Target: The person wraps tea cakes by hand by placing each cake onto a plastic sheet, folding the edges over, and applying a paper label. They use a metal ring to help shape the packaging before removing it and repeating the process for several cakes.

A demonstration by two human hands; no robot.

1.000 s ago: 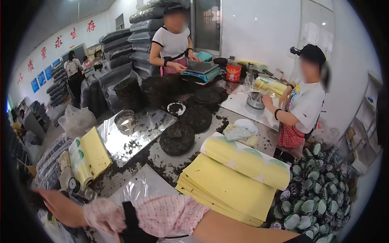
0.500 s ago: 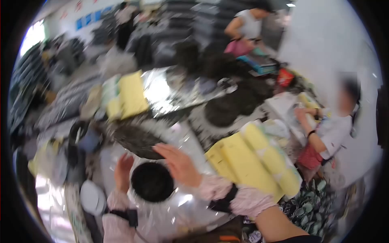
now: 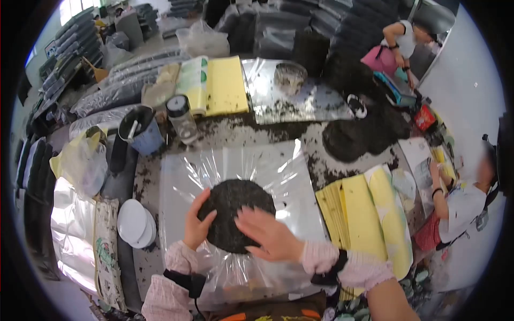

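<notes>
A round, flat dark cake (image 3: 230, 190), like pressed dried seaweed, lies on clear plastic film (image 3: 284, 166) in front of me. My left hand (image 3: 197, 222) rests against the cake's left edge, thumb and fingers apart. On the cake's lower right part lies my right hand (image 3: 270, 232), palm down and fingers stretched out. Both hands are partly over the cake, so some of its rim is hidden. Whether anything sits under the cake cannot be made out.
Yellow sheets (image 3: 364, 208) lie to the right, white round lids (image 3: 133, 222) to the left. Beyond are a blue bucket (image 3: 144, 134), a clear jar (image 3: 182, 120), a metal tray (image 3: 267, 104) and dark heaps (image 3: 364, 134). Two people work at the right; dark crumbs litter the table.
Earlier, a dark oval piece stood tilted beyond my hands, with a dark round shape between them. Now one flat round cake shows, and my right hand lies on it. The view has shifted.
</notes>
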